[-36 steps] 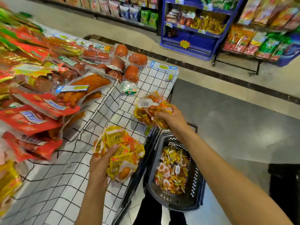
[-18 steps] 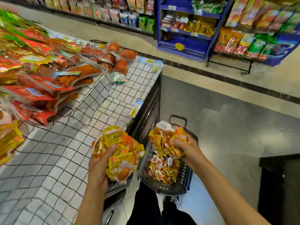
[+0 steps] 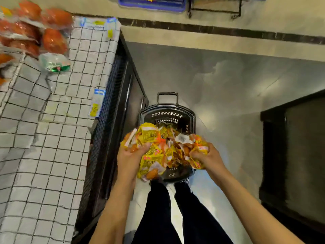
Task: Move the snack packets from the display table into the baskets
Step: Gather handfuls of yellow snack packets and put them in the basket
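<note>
A black plastic basket [image 3: 167,114] stands on the floor beside the display table [image 3: 58,131]. My left hand [image 3: 129,159] grips a bag of yellow and orange snack packets [image 3: 149,138] over the basket's near left side. My right hand [image 3: 207,157] grips a second bag of yellow snack packets [image 3: 195,143] over its near right side. The two bags touch above the basket. More packets lie inside the basket, mostly hidden by the bags.
Orange sausage packs [image 3: 52,39] and a small white and green packet [image 3: 54,63] lie at the table's far end on its checked cloth. A dark cabinet [image 3: 295,152] stands to the right. My legs [image 3: 168,213] are right behind the basket.
Both hands carried their bags off the table and down over the basket. The view has tipped downward, so the far shelves are nearly out of sight.
</note>
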